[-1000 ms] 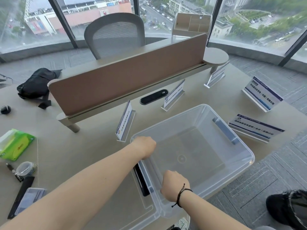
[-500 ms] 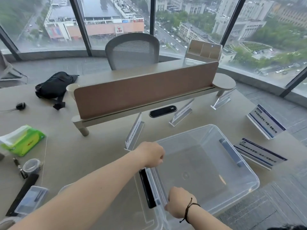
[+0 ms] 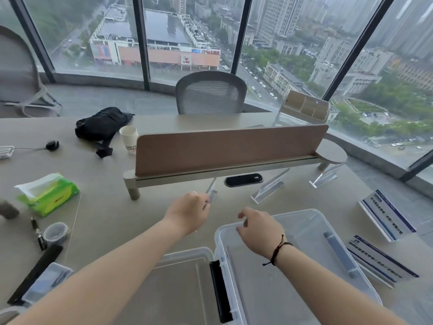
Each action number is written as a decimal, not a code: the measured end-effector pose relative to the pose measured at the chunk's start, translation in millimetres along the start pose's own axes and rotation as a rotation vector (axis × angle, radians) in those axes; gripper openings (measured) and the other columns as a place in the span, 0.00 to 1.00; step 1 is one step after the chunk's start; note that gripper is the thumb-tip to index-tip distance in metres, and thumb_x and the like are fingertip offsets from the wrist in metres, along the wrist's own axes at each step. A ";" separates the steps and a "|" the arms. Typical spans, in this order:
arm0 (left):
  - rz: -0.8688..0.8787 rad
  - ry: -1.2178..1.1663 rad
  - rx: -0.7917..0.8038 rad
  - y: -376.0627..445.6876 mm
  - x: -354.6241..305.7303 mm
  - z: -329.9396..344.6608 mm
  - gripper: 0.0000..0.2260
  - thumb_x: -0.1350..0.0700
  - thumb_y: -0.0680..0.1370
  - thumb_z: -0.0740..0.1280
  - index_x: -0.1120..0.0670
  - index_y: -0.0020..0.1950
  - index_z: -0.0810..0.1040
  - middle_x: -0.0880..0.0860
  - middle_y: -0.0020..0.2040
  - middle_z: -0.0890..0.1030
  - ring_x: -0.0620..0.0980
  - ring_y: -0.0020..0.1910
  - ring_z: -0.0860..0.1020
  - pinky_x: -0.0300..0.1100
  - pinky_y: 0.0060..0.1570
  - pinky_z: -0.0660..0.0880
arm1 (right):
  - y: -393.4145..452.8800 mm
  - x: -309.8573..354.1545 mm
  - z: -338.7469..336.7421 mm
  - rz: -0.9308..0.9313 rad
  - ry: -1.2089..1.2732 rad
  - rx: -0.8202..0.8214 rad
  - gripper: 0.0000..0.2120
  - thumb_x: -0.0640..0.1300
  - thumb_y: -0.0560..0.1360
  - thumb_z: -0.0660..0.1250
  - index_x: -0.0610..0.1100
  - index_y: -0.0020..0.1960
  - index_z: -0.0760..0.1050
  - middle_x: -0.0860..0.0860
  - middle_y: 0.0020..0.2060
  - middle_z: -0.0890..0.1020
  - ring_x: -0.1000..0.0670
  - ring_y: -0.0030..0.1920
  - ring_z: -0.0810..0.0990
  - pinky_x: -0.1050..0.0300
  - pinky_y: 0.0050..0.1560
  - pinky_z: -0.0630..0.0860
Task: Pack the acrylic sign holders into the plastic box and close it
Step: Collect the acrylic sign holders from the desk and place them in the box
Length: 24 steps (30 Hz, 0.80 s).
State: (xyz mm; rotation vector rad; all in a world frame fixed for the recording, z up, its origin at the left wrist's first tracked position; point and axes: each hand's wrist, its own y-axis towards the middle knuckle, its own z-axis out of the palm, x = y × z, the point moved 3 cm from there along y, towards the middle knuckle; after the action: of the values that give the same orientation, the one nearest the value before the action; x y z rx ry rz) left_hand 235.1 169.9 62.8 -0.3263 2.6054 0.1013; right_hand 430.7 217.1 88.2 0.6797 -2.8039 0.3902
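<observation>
A clear plastic box (image 3: 314, 215) stands open at the near right of the desk, with nothing in it. Its clear lid (image 3: 187, 254) with a black latch lies flat to the left of it. My left hand (image 3: 187, 211) is closed on the nearest acrylic sign holder (image 3: 212, 191), just in front of the desk divider. My right hand (image 3: 257, 228) hovers over the box's far left corner, fingers apart and holding nothing. Further sign holders stand behind the box (image 3: 269, 186), at the divider's right end (image 3: 326, 175), and two to the right of the box (image 3: 386, 213) (image 3: 379, 260).
A brown desk divider (image 3: 229, 148) crosses the desk behind the holders. A green tissue pack (image 3: 50, 194), tape roll (image 3: 56, 232), black pen and small case lie at left. A paper cup (image 3: 128, 139), black bag (image 3: 100, 124) and office chair (image 3: 210, 93) are farther back.
Both hands have let go of the box rim. My left hand moved forward and took hold of the nearest sign holder; my right hand rose with its fingers spread. The view tilted upward.
</observation>
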 end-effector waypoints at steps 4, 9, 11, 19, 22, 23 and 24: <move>-0.142 0.052 -0.022 1.3 18.8 -4.6 0.14 0.55 0.78 0.58 0.53 0.32 0.65 0.52 0.34 0.71 0.56 0.35 0.70 0.43 0.32 0.66 | 38.2 8.3 -16.5 -0.075 -0.027 -0.041 0.16 0.48 0.74 0.62 0.56 0.61 0.73 0.54 0.53 0.81 0.48 0.53 0.78 0.53 0.50 0.77; -0.206 0.160 0.036 7.3 32.7 14.0 0.07 0.56 0.79 0.58 0.54 0.43 0.73 0.55 0.40 0.77 0.60 0.40 0.77 0.45 0.35 0.69 | 102.5 9.7 -12.4 -0.183 -0.033 -0.039 0.16 0.47 0.76 0.61 0.55 0.63 0.71 0.53 0.57 0.78 0.47 0.56 0.78 0.51 0.50 0.76; -0.254 0.194 0.087 10.5 36.2 23.9 0.08 0.55 0.80 0.57 0.54 0.43 0.70 0.56 0.45 0.78 0.59 0.41 0.77 0.45 0.37 0.70 | 130.3 7.6 -2.7 -0.210 -0.030 -0.013 0.16 0.47 0.77 0.61 0.55 0.64 0.71 0.52 0.59 0.77 0.47 0.58 0.77 0.51 0.52 0.76; -0.382 0.242 0.081 44.7 45.4 59.0 0.09 0.52 0.81 0.58 0.53 0.42 0.69 0.51 0.43 0.73 0.54 0.39 0.73 0.44 0.37 0.68 | 213.8 -3.3 48.3 -0.384 -0.134 0.007 0.16 0.44 0.78 0.61 0.56 0.64 0.72 0.53 0.58 0.78 0.46 0.53 0.79 0.54 0.46 0.76; -0.428 0.243 0.095 54.9 50.1 71.8 0.09 0.51 0.81 0.58 0.54 0.47 0.73 0.51 0.46 0.75 0.55 0.42 0.77 0.44 0.40 0.73 | 233.8 -1.4 65.4 -0.441 -0.169 0.030 0.19 0.40 0.77 0.61 0.56 0.65 0.72 0.54 0.60 0.77 0.48 0.51 0.80 0.53 0.44 0.79; -0.438 0.246 0.099 58.0 52.0 75.3 0.09 0.51 0.81 0.58 0.54 0.49 0.74 0.51 0.47 0.75 0.55 0.44 0.78 0.45 0.42 0.74 | 239.6 -0.2 70.0 -0.458 -0.182 0.046 0.21 0.39 0.77 0.61 0.57 0.66 0.71 0.55 0.61 0.76 0.48 0.52 0.80 0.54 0.44 0.79; -0.443 0.255 0.105 60.7 53.2 78.3 0.09 0.51 0.81 0.59 0.54 0.50 0.74 0.51 0.47 0.75 0.55 0.45 0.78 0.45 0.43 0.75 | 244.3 1.1 74.1 -0.475 -0.191 0.067 0.22 0.38 0.77 0.60 0.57 0.67 0.69 0.55 0.63 0.75 0.49 0.53 0.80 0.54 0.44 0.79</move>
State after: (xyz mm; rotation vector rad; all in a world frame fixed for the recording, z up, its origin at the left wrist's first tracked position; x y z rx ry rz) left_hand 212.7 227.8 -30.9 -0.9178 2.7001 -0.2447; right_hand 302.2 403.2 -30.3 1.4220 -2.6803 0.3408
